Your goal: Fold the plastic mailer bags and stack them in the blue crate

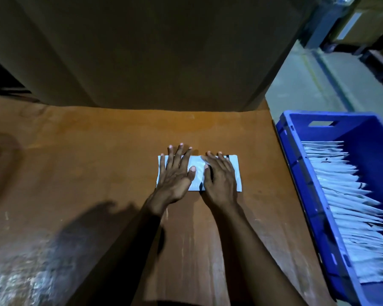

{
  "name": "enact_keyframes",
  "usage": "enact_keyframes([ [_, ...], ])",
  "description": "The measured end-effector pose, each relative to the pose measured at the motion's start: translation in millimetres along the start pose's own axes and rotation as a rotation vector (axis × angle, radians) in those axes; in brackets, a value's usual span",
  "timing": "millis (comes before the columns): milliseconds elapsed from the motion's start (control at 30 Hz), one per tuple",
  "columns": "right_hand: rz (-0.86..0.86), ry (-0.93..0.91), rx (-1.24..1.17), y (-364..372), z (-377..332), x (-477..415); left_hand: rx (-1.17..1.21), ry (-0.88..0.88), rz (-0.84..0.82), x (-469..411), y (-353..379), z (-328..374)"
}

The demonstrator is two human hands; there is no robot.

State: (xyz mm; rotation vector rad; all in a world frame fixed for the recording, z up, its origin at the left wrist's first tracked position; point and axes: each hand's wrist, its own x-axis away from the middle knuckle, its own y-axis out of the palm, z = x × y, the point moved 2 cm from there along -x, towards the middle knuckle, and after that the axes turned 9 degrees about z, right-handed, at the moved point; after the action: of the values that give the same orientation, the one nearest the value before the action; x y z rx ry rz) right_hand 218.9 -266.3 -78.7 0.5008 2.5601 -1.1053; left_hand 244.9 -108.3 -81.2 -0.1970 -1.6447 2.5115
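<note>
A folded white mailer bag lies flat on the brown counter, just right of the middle of the frame, with its long side running left to right. Both hands are spread flat on top of it, palms down and fingers straight. The left hand covers the bag's left half, its fingertips reaching past the far edge onto the counter. The right hand covers the right half, its fingertips near the far edge. The two thumbs point toward each other over the middle of the bag, close but apart.

At the right edge of the frame, beside the counter, is the blue crate. It holds a long row of folded white bags packed one against the next.

A large cardboard box fills the upper part of the frame behind the counter. In the lower left corner there is a shiny, blurred patch, possibly clear plastic. Pale floor shows in the upper right.
</note>
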Motion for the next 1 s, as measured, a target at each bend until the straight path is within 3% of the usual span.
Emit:
enact_keyframes([
  [100, -0.128, -0.041, 0.136, -6, -1, 0, 0.112, 0.001, 0.023, 3, -7, -1],
  [233, -0.269, -0.143, 0.291, -17, -2, 5, -0.112, 0.014, 0.271, 26, -4, -24],
  [333, -0.232, -0.158, 0.394, -19, 0, 9, -0.171, 0.027, 0.373, 34, 3, -32],
  [433, -0.196, -0.171, 0.499, -14, 1, 6, -0.266, -0.009, 0.331, 26, -1, -28],
  [500, -0.220, -0.147, 0.508, -13, -3, 6, -0.356, -0.059, 0.161, 22, -11, -22],
  [600, -0.368, -0.085, 0.476, -15, -3, -2, -0.506, -0.058, 0.059, 15, -25, -13],
  [700, -0.620, 0.002, 0.347, -28, -4, -23, -0.292, 0.081, 0.056, 12, -45, -9],
  [800, -0.660, 0.018, 0.300, -46, -3, -48, -0.088, 0.128, -0.096, 1, -63, -1],
  [933, -0.590, 0.014, 0.245, -72, -14, -78, -0.146, 0.173, -0.023, -11, -85, 16],
  [1000, -0.455, -0.027, 0.143, -87, -22, -93, -0.150, 0.216, 0.169, -11, -100, 28],
])
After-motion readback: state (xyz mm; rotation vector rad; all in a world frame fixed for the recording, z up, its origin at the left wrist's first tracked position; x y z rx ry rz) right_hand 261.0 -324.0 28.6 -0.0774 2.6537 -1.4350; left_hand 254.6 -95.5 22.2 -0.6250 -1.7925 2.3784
